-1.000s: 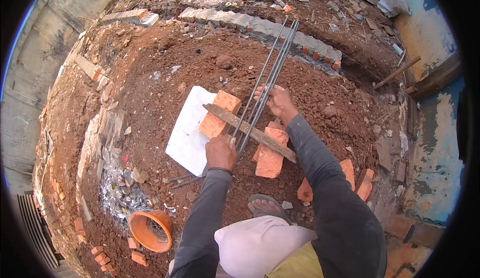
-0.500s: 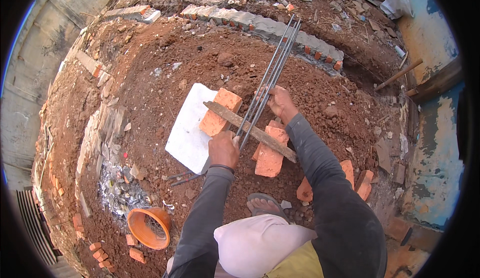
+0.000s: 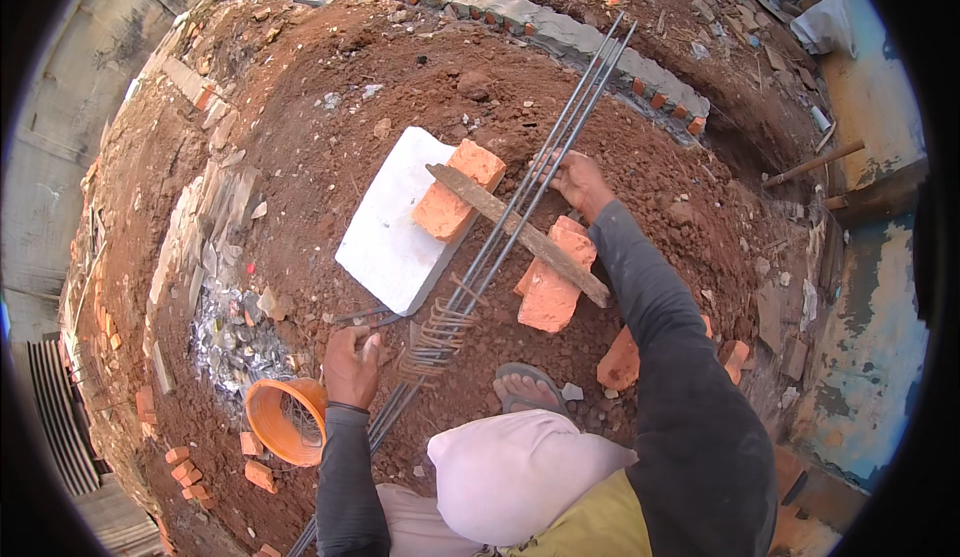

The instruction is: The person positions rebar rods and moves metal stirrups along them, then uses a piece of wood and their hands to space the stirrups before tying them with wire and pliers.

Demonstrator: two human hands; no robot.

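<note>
Holding steel bars over red soil: right grip; left grip unclear; peeling wall.

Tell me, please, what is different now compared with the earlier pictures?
The left hand has let go of the steel rods and moved leftward and closer to the person, near the orange bucket in the picture. Rusty wire rings around the rods have come into view. The right hand stays at the rods; the wooden strip still lies across the bricks.
</note>
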